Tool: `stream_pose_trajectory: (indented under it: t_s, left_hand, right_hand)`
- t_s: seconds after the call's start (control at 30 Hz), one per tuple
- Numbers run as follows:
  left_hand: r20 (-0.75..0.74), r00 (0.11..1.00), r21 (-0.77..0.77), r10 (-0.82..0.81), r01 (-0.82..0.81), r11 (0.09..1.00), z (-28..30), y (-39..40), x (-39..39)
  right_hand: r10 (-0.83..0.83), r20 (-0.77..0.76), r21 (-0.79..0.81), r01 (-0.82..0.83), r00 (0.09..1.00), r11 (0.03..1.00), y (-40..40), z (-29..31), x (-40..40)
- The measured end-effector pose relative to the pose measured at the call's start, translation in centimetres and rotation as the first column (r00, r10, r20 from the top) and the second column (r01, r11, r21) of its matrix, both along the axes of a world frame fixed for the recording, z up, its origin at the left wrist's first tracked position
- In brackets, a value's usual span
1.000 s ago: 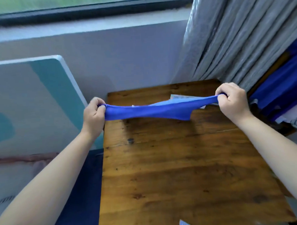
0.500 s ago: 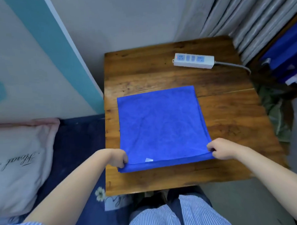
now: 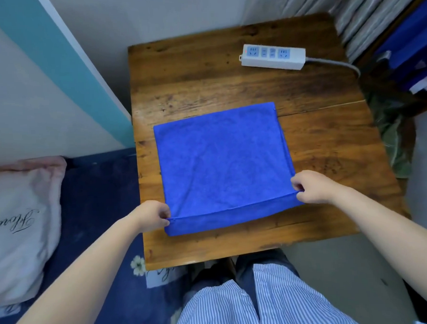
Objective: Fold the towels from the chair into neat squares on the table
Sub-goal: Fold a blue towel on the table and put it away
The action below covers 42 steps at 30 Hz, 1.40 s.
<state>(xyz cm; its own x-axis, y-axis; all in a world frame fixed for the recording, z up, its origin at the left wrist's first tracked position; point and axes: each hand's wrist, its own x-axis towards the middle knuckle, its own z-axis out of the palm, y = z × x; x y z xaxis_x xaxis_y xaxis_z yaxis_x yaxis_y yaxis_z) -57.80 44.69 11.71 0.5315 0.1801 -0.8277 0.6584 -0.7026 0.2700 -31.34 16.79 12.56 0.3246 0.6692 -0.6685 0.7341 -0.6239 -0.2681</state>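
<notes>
Head view: blue towel (image 3: 222, 161) flat on table (image 3: 329, 144), near corners pinched by left hand (image 3: 152, 216), right hand (image 3: 311, 187)

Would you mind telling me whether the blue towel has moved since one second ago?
Yes. The blue towel was stretched in the air above the wooden table; now it lies on it.
</notes>
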Motion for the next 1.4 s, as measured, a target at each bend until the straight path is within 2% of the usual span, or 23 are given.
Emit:
stream_pose_trajectory:
  t_s: [0.1,0.17,0.3,0.43,0.5,0.6,0.7,0.8,0.87,0.9,0.97,1.07,1.17,1.27,1.4]
  left_hand:
    - [0.026,0.999,-0.013,0.028,-0.028,1.000,-0.8,-0.3,-0.1]
    - [-0.021,1.000,-0.075,-0.009,0.008,0.997,-1.3,-0.6,-0.1]
    - [-0.138,0.963,-0.144,-0.230,0.210,0.967,-1.8,-1.8,-0.4]
    - [-0.110,0.920,-0.084,-0.375,0.368,0.926,-2.2,-3.9,-1.3]
    - [-0.090,0.904,-0.017,-0.418,0.418,0.908,-2.7,-4.8,-2.0]
    - [-0.091,0.883,0.073,-0.461,0.468,0.881,-3.1,-5.7,-2.8]
    - [-0.094,0.888,0.172,-0.450,0.460,0.871,-2.7,-7.2,-3.9]
    - [0.013,0.939,0.248,-0.344,0.331,0.911,-2.9,-8.4,-5.7]
    - [0.169,0.942,0.332,-0.289,0.222,0.917,-2.9,-8.9,-6.5]
    - [0.233,0.921,0.357,-0.312,0.218,0.908,-3.0,-9.0,-6.7]
    - [0.210,0.901,0.383,-0.380,0.282,0.880,-3.0,-9.3,-7.0]
    - [0.219,0.908,0.423,-0.357,0.241,0.873,-5.1,-9.4,-7.9]
    - [0.099,0.915,0.399,-0.392,0.324,0.858,-2.7,-10.4,-6.7]
    - [0.010,0.951,0.405,-0.310,0.279,0.871,-2.6,-10.6,-5.9]
    - [0.167,0.901,0.468,-0.400,0.284,0.837,-1.7,-10.9,-6.0]
  right_hand:
    - [-0.077,-0.045,-0.035,0.075,0.996,0.997,0.2,-0.4,0.6]
    - [-0.041,-0.101,-0.154,0.025,0.994,0.988,0.2,-0.6,0.2]
    - [0.104,-0.176,-0.361,-0.162,0.979,0.918,-0.8,-0.6,-1.6]
    - [0.223,-0.080,-0.375,-0.236,0.972,0.897,-2.5,-0.9,-3.5]
    - [0.213,-0.039,-0.338,-0.213,0.976,0.917,-3.4,-1.4,-4.1]
    - [0.068,0.002,-0.285,-0.065,0.998,0.956,-5.1,-1.8,-5.1]
    - [-0.226,0.069,-0.123,0.233,0.972,0.965,-6.9,-2.3,-6.7]
    - [-0.512,0.116,0.022,0.513,0.851,0.858,-7.7,-2.9,-8.3]
    - [-0.621,0.122,0.080,0.615,0.775,0.784,-7.5,-3.3,-9.0]
    - [-0.649,0.129,0.096,0.642,0.750,0.760,-7.2,-3.5,-9.2]
    - [-0.684,0.145,0.111,0.675,0.715,0.729,-6.7,-3.8,-9.6]
    - [-0.741,0.106,0.125,0.730,0.664,0.672,-6.3,-4.1,-9.7]
    - [-0.760,0.060,0.132,0.750,0.647,0.649,-6.7,-3.9,-9.0]
    - [-0.790,-0.034,0.132,0.786,0.612,0.604,-7.7,-3.4,-8.3]
    - [-0.797,-0.102,0.114,0.802,0.596,0.586,-8.3,-2.6,-7.7]
